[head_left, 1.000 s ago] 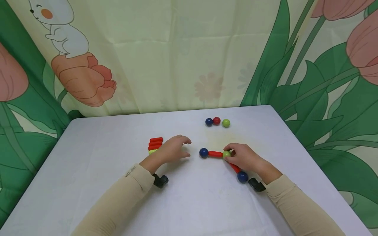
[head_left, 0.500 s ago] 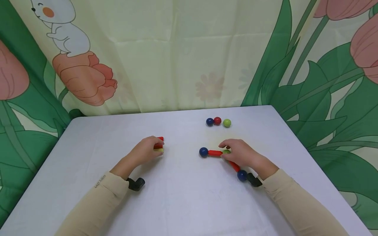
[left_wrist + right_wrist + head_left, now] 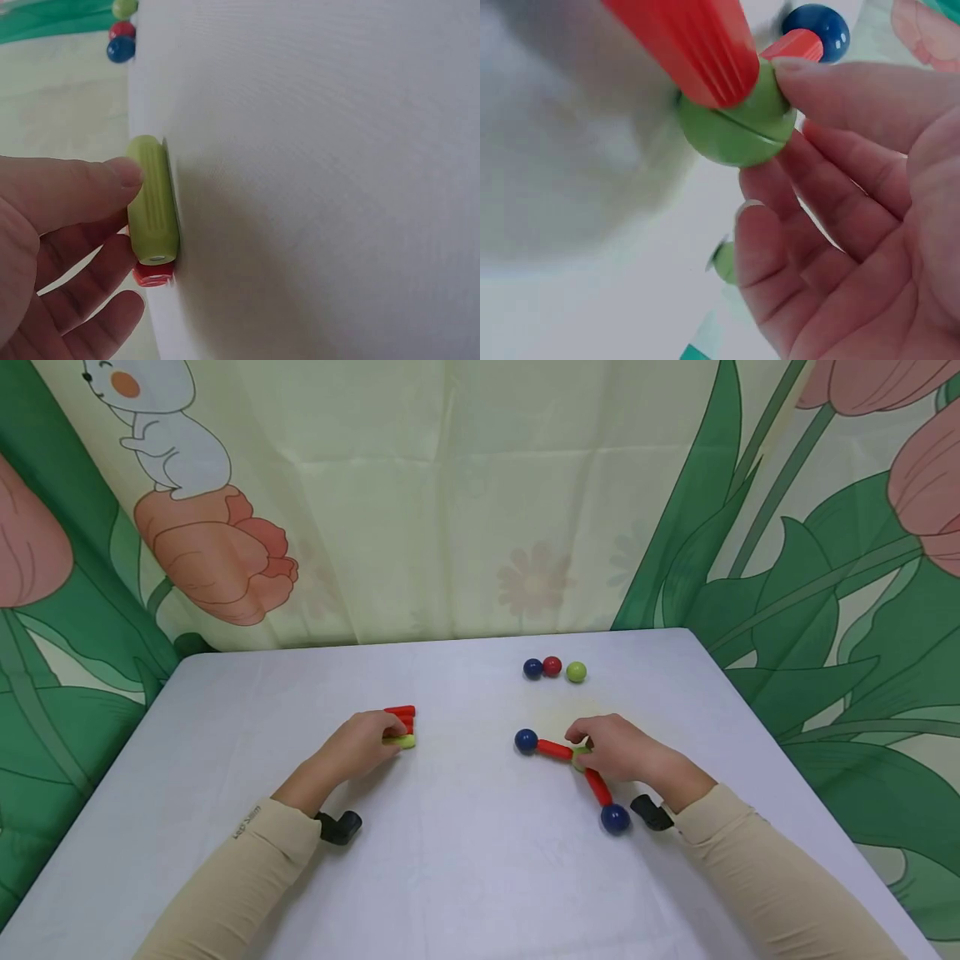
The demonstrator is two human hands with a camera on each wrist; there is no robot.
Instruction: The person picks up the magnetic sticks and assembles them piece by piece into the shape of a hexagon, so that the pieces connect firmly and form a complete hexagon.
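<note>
Two beige sleeves [image 3: 225, 881] came in from the lower left and lower right of the head view, over a white table [image 3: 465, 877], with two black wrist cameras [image 3: 340, 828] just by the cuffs. Right of centre was one joined piece of five parts, bent at its middle: nearest, a dark blue ball [image 3: 615, 819], then a red rod [image 3: 597, 787], a green ball [image 3: 727, 135] at the corner, a second red rod [image 3: 554, 750], and a second blue ball [image 3: 527, 742] at the left end. The right hand [image 3: 622, 750] pinched that green ball between thumb and fingers, spread only as wide as the ball; up close it looked glossy, with a dark seam across it, and the red rod beside it was ribbed. Left of centre, the left hand [image 3: 358, 743] pinched one lime rod [image 3: 154, 206], thumb on its side and the index finger behind, the other fingers loosely bent and apart from it. This rod was grooved lengthwise with smooth, tapered ends. Just beyond it at least two loose red rods [image 3: 401, 711] showed; the hand hid too much for a full count. Farther off, at upper right of centre, sat three loose balls: one blue [image 3: 532, 669], one red [image 3: 552, 667] touching it, one green [image 3: 576, 672] slightly apart. Behind hung a cream backdrop [image 3: 465, 527] with one white rabbit [image 3: 187, 452] at upper left.
</note>
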